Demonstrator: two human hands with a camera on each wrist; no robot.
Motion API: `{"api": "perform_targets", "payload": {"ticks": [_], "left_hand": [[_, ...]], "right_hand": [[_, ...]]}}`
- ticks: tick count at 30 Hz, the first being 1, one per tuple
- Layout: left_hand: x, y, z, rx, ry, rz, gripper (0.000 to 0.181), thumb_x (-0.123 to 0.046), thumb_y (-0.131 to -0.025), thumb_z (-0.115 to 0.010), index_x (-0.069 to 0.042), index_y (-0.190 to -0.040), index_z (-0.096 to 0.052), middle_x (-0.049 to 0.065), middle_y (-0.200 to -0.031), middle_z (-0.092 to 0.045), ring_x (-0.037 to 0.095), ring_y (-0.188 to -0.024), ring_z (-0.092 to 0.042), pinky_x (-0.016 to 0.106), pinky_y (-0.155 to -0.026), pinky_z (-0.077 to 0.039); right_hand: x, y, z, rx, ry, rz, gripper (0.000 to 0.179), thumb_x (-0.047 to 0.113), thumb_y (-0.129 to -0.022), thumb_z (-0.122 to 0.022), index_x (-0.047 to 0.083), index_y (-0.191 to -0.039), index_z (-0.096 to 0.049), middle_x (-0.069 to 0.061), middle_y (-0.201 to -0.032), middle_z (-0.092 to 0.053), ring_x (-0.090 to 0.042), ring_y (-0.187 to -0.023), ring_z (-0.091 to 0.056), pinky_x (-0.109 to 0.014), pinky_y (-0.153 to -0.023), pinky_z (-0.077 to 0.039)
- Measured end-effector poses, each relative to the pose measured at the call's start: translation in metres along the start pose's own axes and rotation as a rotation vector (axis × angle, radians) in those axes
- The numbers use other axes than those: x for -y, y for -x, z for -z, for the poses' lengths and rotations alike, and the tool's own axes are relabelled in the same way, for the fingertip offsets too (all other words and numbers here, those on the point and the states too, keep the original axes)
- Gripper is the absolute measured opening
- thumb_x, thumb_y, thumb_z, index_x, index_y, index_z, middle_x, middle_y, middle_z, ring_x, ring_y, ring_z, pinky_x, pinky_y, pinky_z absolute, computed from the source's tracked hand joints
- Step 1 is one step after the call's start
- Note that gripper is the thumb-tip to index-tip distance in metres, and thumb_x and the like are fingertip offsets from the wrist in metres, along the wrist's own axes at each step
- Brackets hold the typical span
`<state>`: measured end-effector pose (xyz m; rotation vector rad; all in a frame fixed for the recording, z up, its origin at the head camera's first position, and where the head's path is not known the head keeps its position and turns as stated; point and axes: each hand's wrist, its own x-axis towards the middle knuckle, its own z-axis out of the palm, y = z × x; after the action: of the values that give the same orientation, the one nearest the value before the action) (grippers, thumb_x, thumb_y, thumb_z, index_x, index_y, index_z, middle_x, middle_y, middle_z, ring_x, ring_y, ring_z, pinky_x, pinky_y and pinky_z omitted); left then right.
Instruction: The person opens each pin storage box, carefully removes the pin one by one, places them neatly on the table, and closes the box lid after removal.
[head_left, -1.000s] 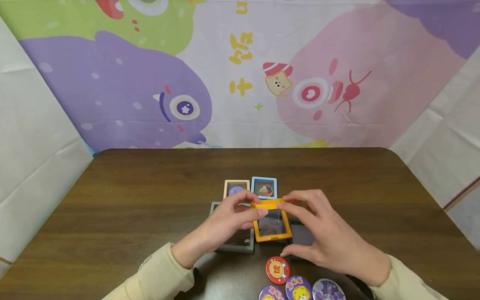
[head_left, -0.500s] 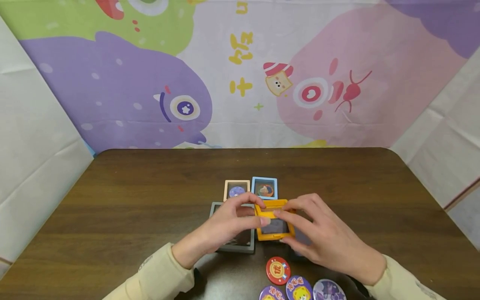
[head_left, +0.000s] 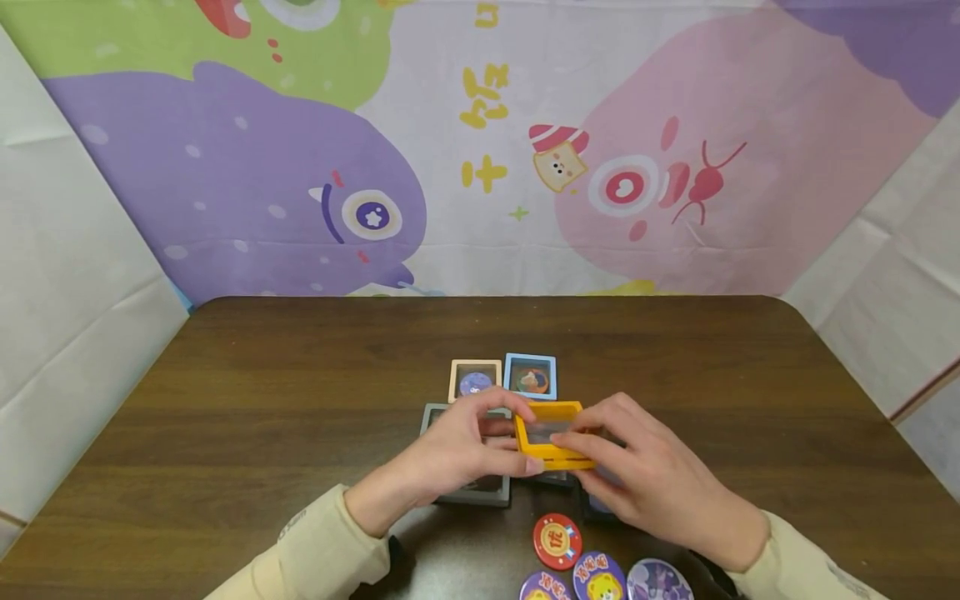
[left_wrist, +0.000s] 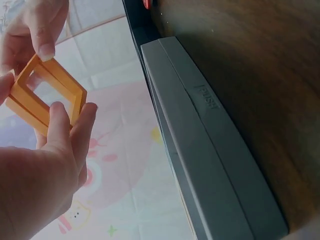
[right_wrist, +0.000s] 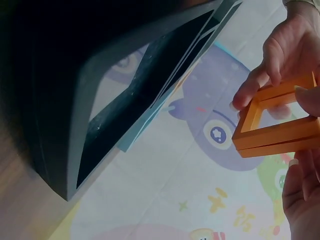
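Note:
Both hands hold a square yellow-orange display case [head_left: 557,451] with a clear window, raised over the middle of the table. My left hand [head_left: 450,446] pinches its left side, thumb at the near corner and index finger at the far one. On the right side, the fingers and thumb of my right hand [head_left: 652,467] grip it. In the left wrist view the orange case [left_wrist: 30,102] appears between the fingers of both hands. A seam runs along its edge in the right wrist view, where the halves of the case [right_wrist: 270,137] lie together.
A grey case [head_left: 480,498], marked PUSH in the left wrist view, lies under my left hand. A black case [right_wrist: 65,125] lies beneath the right. Behind are a beige case [head_left: 453,383] and a blue case [head_left: 555,379], each with a badge inside. Several round badges, including a red one [head_left: 557,541], lie in front.
The yellow case changes angle between the hands: its upper bar has come down to meet the lower one, and the seamed edge now faces the head camera. The badges have not moved.

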<state>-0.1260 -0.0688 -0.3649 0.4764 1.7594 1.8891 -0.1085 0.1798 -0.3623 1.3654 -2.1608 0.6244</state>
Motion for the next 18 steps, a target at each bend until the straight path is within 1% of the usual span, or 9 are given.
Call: {"api": "perform_targets", "payload": {"ticks": [5, 7, 11, 15, 18], "left_hand": [[0.0014, -0.0009, 0.0000, 0.029, 0.016, -0.020, 0.038, 0.004, -0.081, -0.077, 0.008, -0.113, -0.056, 0.016, -0.129, -0.052, 0.026, -0.102, -0.067, 0.036, -0.081, -0.057], [0.0021, -0.0013, -0.0002, 0.033, 0.007, -0.028, 0.038, 0.005, -0.081, -0.077, 0.009, -0.112, -0.057, 0.014, -0.131, -0.049, 0.026, -0.103, -0.066, 0.036, -0.083, -0.056], [0.0037, -0.0020, -0.0011, 0.026, -0.024, -0.030, 0.036, 0.005, -0.080, -0.079, 0.007, -0.110, -0.059, 0.012, -0.131, -0.047, 0.025, -0.104, -0.065, 0.036, -0.085, -0.056], [0.0046, -0.0029, -0.0025, 0.006, -0.059, -0.043, 0.035, 0.005, -0.081, -0.079, 0.006, -0.110, -0.059, 0.012, -0.129, -0.048, 0.026, -0.105, -0.065, 0.036, -0.086, -0.056], [0.0050, -0.0034, -0.0027, -0.019, -0.099, -0.063, 0.035, 0.004, -0.081, -0.079, 0.005, -0.111, -0.060, 0.013, -0.131, -0.048, 0.031, -0.112, -0.063, 0.036, -0.092, -0.053]], "right_hand": [[-0.0007, 0.0006, 0.0007, -0.012, -0.023, 0.008, 0.032, 0.028, -0.103, -0.049, 0.011, -0.117, -0.071, 0.001, -0.107, -0.057, -0.018, -0.095, -0.051, -0.027, -0.077, -0.047], [-0.0009, 0.0006, 0.0009, -0.015, -0.030, 0.008, 0.031, 0.028, -0.103, -0.049, 0.011, -0.116, -0.072, 0.001, -0.106, -0.058, -0.018, -0.095, -0.051, -0.026, -0.077, -0.047], [-0.0016, 0.0009, 0.0019, -0.002, -0.034, -0.005, 0.031, 0.029, -0.103, -0.050, 0.012, -0.116, -0.073, 0.003, -0.105, -0.057, -0.017, -0.094, -0.051, -0.025, -0.075, -0.047], [-0.0036, 0.0013, 0.0040, 0.044, -0.018, -0.063, 0.033, 0.037, -0.102, -0.053, 0.015, -0.116, -0.073, 0.005, -0.104, -0.059, -0.013, -0.094, -0.051, -0.023, -0.075, -0.048], [-0.0055, 0.0018, 0.0043, 0.081, -0.039, -0.109, 0.026, 0.037, -0.097, -0.065, 0.017, -0.111, -0.074, 0.008, -0.103, -0.060, -0.009, -0.090, -0.054, -0.019, -0.074, -0.049]]}}
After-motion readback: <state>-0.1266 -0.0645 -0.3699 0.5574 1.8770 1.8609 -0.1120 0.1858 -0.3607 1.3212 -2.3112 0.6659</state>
